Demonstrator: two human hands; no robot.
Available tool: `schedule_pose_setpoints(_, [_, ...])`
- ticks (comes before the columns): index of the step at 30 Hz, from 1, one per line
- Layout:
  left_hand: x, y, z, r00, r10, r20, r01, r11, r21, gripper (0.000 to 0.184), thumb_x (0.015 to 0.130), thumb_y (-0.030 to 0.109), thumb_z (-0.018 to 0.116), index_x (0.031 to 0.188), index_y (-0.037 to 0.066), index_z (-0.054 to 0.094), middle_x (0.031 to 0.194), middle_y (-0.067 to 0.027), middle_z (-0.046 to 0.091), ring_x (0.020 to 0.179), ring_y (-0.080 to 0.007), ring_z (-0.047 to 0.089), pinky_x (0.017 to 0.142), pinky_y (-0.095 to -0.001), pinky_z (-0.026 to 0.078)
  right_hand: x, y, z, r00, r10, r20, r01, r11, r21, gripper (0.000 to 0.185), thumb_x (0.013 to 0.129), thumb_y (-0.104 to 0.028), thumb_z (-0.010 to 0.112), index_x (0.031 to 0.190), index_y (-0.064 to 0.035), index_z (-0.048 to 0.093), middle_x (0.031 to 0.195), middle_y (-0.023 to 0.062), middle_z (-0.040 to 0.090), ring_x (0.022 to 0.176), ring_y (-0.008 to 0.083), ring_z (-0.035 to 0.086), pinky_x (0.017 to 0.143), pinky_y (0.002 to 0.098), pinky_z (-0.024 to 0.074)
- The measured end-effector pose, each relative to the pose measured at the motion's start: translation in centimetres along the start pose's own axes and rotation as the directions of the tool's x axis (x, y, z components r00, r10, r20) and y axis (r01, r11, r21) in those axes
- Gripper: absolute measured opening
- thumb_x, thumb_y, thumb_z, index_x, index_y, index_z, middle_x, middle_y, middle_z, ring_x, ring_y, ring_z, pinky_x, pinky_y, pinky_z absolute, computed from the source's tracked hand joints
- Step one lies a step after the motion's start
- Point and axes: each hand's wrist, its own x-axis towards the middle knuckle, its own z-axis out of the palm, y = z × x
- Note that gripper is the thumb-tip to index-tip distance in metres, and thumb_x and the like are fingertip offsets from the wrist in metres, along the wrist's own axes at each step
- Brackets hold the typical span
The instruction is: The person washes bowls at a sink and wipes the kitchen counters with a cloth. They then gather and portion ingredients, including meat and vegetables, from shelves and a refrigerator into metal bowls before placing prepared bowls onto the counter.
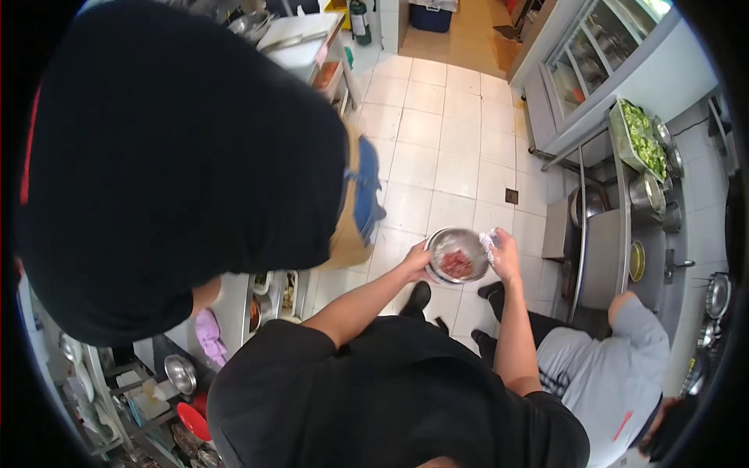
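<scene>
Metal bowl in mid-air, that's what I see first, held out over the pale floor tiles in the middle of the kitchen, in front of the person in the black shirt. Its mouth faces up, and chunks of red meat-like food lie in the bottom. The left hand has it by the left side, that grip grasping the rim and wall. On the other side the right hand is up at the right rim, its grip curled on a crumpled white piece; from here I can't tell whether those fingers touch the bowl as well.

Close by on the left stands a person in black, and near right another in grey. Along the right wall a tabletop carries a white basket of chopped green vegetables, with a metal pot on the near side of it. A glass-fronted cabinet stands at the far right. At the near left I can see a lilac cloth and a red dish, well apart from the bowl.
</scene>
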Motion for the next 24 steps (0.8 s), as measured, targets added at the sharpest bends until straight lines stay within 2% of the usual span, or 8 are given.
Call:
schedule_pose_setpoints(4, [8.8,12.0,8.4,0.976,0.215,0.040,-0.216,0.976,0.000,0.047,0.094,0.011,0.057,0.140,0.015,0.050,0.122,-0.0142,0.062,0.097,-0.0321,0.070,0.063,-0.0537,0.064,11.2,-5.5,-5.9,0.980,-0.167,0.105,0.189,0.946,-0.263,0.040,0.082,-0.016,0.079,0.114,0.0005,0.061,0.100,0.0196,0.068,0.091,0.0369,0.066,0.083,0.0421,0.0538])
schedule_pose_setpoints(6, [10.2,18.8,11.2,0.938,0.345,0.019,-0.346,0.938,0.007,0.050,0.092,0.011,0.057,0.141,0.018,0.052,0.116,-0.0114,0.065,0.089,-0.0305,0.072,0.056,-0.0496,0.064,17.0,-8.8,-7.2,0.968,0.022,0.251,0.159,0.720,-0.675,0.070,0.073,-0.010,0.082,0.136,-0.0083,0.052,0.135,0.0260,0.052,0.123,0.0478,0.052,0.101,0.0499,0.0480])
schedule_pose_setpoints(7, [11.3,21.8,12.0,0.921,0.389,0.016,-0.389,0.921,0.031,0.050,0.092,0.011,0.057,0.141,0.019,0.051,0.115,-0.0114,0.066,0.086,-0.0297,0.072,0.054,-0.0476,0.064,20.2,-9.3,-7.4,0.957,0.052,0.285,0.151,0.751,-0.643,0.084,0.069,-0.005,0.082,0.143,-0.0146,0.044,0.142,0.0242,0.043,0.127,0.0494,0.047,0.106,0.0501,0.0456])
schedule_pose_setpoints(14, [21.9,37.1,11.1,0.849,0.526,-0.053,-0.523,0.850,0.060,0.059,0.089,0.001,0.051,0.144,0.020,0.049,0.114,-0.0134,0.067,0.077,-0.0308,0.073,0.049,-0.0445,0.064,42.0,-9.1,-6.0,0.892,-0.164,0.420,0.391,0.745,-0.540,0.067,0.067,0.000,0.079,0.129,-0.0099,0.056,0.130,0.0212,0.052,0.123,0.0462,0.051,0.102,0.0518,0.0456])
schedule_pose_setpoints(19, [28.8,43.6,7.5,0.814,0.544,-0.202,-0.542,0.837,0.069,0.061,0.079,0.004,0.066,0.138,0.014,0.053,0.110,-0.0120,0.069,0.079,-0.0315,0.073,0.049,-0.0476,0.062,56.1,-7.2,-3.0,0.699,-0.204,0.685,0.531,0.790,-0.307,0.016,0.073,-0.009,0.070,0.088,-0.0051,0.073,0.076,0.0184,0.070,0.072,0.0317,0.068,0.067,0.0410,0.0517])
schedule_pose_setpoints(20, [30.5,44.3,6.4,0.836,0.504,-0.217,-0.507,0.861,0.044,0.071,0.072,0.003,0.072,0.139,0.013,0.051,0.110,-0.0119,0.068,0.082,-0.0341,0.072,0.050,-0.0503,0.063,58.1,-8.1,-2.5,0.689,-0.164,0.706,0.375,0.914,-0.153,0.015,0.075,-0.006,0.061,0.085,-0.0077,0.073,0.077,0.0148,0.070,0.069,0.0304,0.066,0.066,0.0371,0.0507])
schedule_pose_setpoints(21, [28.6,46.5,6.8,0.845,0.468,-0.260,-0.482,0.876,0.014,0.062,0.075,0.005,0.071,0.134,0.010,0.053,0.109,-0.0142,0.068,0.079,-0.0361,0.072,0.051,-0.0512,0.063,60.2,-9.7,-2.4,0.630,-0.282,0.724,0.649,0.703,-0.291,0.017,0.072,-0.008,0.062,0.085,-0.0081,0.074,0.079,0.0163,0.071,0.067,0.0317,0.067,0.065,0.0388,0.0515])
schedule_pose_setpoints(24, [30.0,50.9,4.0,0.829,0.475,-0.296,-0.501,0.865,-0.016,0.043,0.089,0.009,0.060,0.132,0.011,0.054,0.113,-0.0173,0.068,0.082,-0.0349,0.074,0.058,-0.0514,0.065,66.5,-15.1,-1.4,0.684,-0.505,0.527,0.709,0.632,-0.313,0.018,0.065,-0.005,0.067,0.083,-0.0052,0.072,0.081,0.0190,0.066,0.078,0.0392,0.064,0.072,0.0454,0.0534])
